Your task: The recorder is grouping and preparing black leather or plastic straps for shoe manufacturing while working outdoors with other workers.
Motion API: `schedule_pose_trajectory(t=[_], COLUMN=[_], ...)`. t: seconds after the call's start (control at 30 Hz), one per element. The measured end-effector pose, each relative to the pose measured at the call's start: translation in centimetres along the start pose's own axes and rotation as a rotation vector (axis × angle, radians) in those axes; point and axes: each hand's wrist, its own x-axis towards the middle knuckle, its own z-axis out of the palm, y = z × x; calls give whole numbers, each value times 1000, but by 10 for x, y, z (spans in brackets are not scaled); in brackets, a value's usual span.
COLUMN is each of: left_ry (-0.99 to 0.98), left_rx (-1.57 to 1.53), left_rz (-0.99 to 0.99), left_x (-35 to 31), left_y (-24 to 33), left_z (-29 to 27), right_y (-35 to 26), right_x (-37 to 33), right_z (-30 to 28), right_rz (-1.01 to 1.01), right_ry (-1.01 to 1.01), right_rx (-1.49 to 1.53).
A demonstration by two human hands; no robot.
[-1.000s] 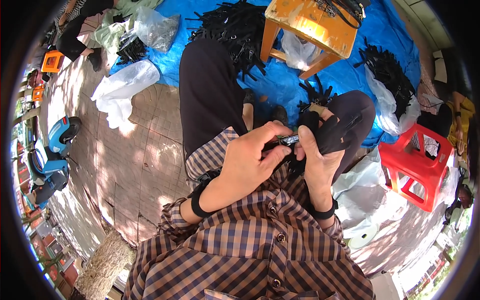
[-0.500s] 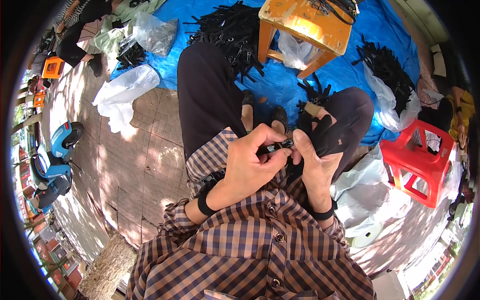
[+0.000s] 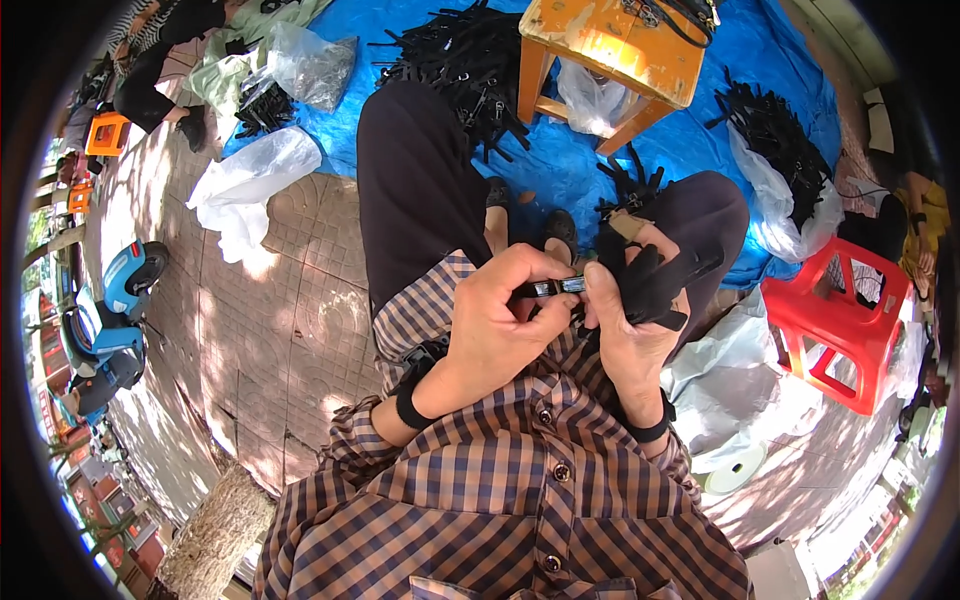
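Left hand (image 3: 500, 315) pinching one end of small black clip (image 3: 555, 287), thumb and forefinger. Right hand (image 3: 632, 335) pinching other end, so clip's right between them. Right's also got bunch of black straps (image 3: 672, 278). Blue tarp (image 3: 535, 185) out front, big strap pile (image 3: 455, 60) on it, wooden stool (image 3: 600, 45) beside pile.

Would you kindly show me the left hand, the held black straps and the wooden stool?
Left hand (image 3: 488, 312), head view: its back.
Black straps (image 3: 652, 286), head view: bunch's middle.
Wooden stool (image 3: 606, 48), head view: its seat.

Blue sheet (image 3: 560, 168) over paving (image 3: 265, 335) | on it: black strap pile (image 3: 455, 58) | orange wooden stool (image 3: 600, 45)
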Motion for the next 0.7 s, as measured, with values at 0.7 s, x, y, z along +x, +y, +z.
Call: schedule_pose_trajectory(t=[0.7], left_ry=[-188], left_rx=[-572], left_rz=[-170], left_x=[7], left_y=[-9], left_z=[-14], right_y=[8], right_x=[13], right_z=[-7], right_rz=[357], right_ry=[19], right_rx=[391])
